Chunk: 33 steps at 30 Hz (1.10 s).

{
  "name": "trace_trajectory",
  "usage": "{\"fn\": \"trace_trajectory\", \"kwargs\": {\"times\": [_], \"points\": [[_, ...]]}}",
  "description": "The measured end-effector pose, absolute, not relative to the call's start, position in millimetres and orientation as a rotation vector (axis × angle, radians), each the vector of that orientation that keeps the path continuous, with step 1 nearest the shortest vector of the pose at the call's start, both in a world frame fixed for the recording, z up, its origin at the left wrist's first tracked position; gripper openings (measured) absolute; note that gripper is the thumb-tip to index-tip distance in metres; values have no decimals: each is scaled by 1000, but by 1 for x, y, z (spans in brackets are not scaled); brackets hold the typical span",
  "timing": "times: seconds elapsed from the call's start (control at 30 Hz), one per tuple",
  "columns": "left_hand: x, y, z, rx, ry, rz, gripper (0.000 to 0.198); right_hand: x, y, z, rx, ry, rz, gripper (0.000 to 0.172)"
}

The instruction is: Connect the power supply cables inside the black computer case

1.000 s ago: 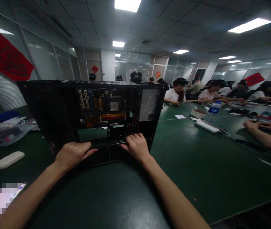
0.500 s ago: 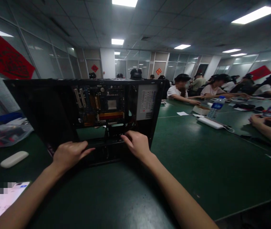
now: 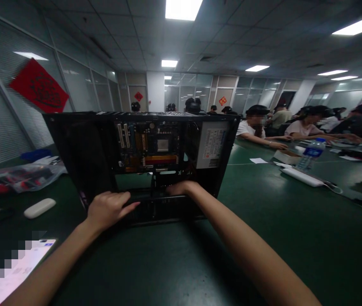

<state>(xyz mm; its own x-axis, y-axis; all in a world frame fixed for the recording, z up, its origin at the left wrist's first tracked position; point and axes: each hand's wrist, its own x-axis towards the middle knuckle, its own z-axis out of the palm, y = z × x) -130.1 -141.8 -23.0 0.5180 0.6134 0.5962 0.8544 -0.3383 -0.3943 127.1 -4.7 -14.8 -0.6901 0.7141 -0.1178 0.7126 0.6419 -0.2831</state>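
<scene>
— Where is the computer case [image 3: 82, 157] sitting?

— It is standing open on the green surface [image 3: 264, 221], just ahead of the person, with the motherboard [image 3: 149, 146] and power supply [image 3: 214, 144] showing inside.

— What are the hands doing?

— The left hand [image 3: 109, 209] is lying on the case's near lower edge, fingers loosely spread. The right hand [image 3: 181, 188] is reaching down into the case; its fingers are hidden, so I cannot tell its grip.

— Anything nearby?

— A white oblong object [image 3: 40, 208] is lying to the left.

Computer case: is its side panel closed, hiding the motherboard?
No: the computer case stands open, with its motherboard plainly visible inside.
</scene>
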Motion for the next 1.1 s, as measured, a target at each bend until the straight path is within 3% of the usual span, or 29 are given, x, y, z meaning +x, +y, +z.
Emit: {"fn": "trace_trajectory", "kwargs": {"times": [0.17,0.53,0.67,0.8,0.9,0.97,1.1], "points": [[-131,-141,-26,-2103,-1256,-495,48,131,-4,-20,-1123,-2962,798,18],[-127,-143,-24,-2129,-1281,-489,50,136,-17,-10,-866,-2552,686,33],[-123,-144,-17,-2242,-1394,-588,49,127,-33,13,-660,-2153,836,30],[-102,-141,8,-2364,-1613,-940,40,119,-59,48,-414,-1852,827,23],[-75,-143,42,-2547,-1524,-1059,53,126,-83,72,-249,-1634,913,17],[-56,-151,67,-2697,-1418,-887,58,137,-100,85,-182,-1582,902,17],[-33,-173,107,-2906,-1226,-547,23,166,-129,101,-170,-1576,777,17]]}}
